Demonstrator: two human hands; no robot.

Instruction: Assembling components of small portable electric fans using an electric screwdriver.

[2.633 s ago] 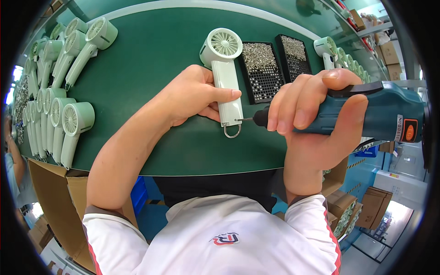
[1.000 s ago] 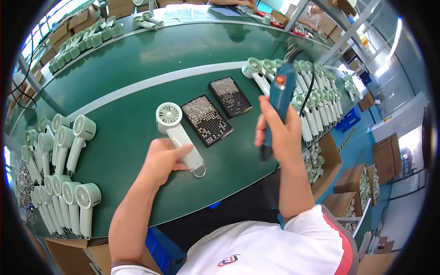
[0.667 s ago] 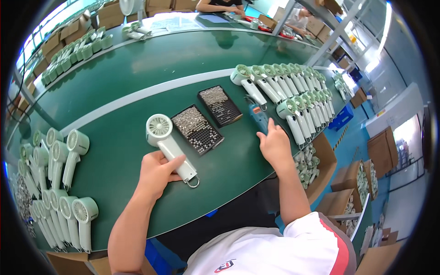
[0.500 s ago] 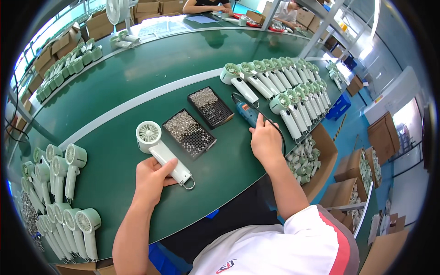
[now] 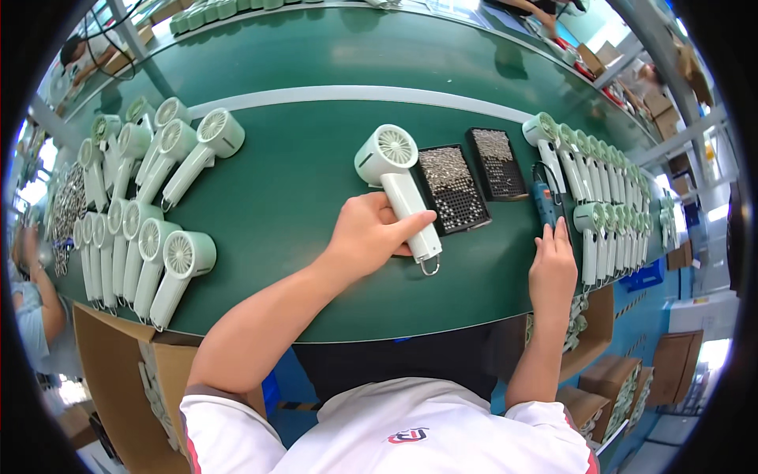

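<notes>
My left hand [image 5: 369,235] is closed around the white handle of a pale green and white handheld fan [image 5: 408,207]. The fan's round grille faces up and a metal loop hangs from the handle's near end. To the right, a blue electric screwdriver [image 5: 543,202] with a black cord lies on the green table. My right hand [image 5: 553,265] is at its near end, fingers stretched out and the tips at or just touching it. Between the hands are a black screw tray [image 5: 466,213] and a second screw tray [image 5: 505,186], both partly filled with small screws.
Rows of handheld fans [image 5: 596,170] stand at the right; another group of fans [image 5: 180,257] lies at the left. A pale strip [image 5: 332,93] crosses the green table [image 5: 276,197]. Cardboard boxes [image 5: 110,379] sit below the edge. Other people work at the far and left sides.
The view has swung left, so the table's things appear farther right. My right hand's fingers have straightened off the screwdriver. The left hand keeps its hold on the fan.
</notes>
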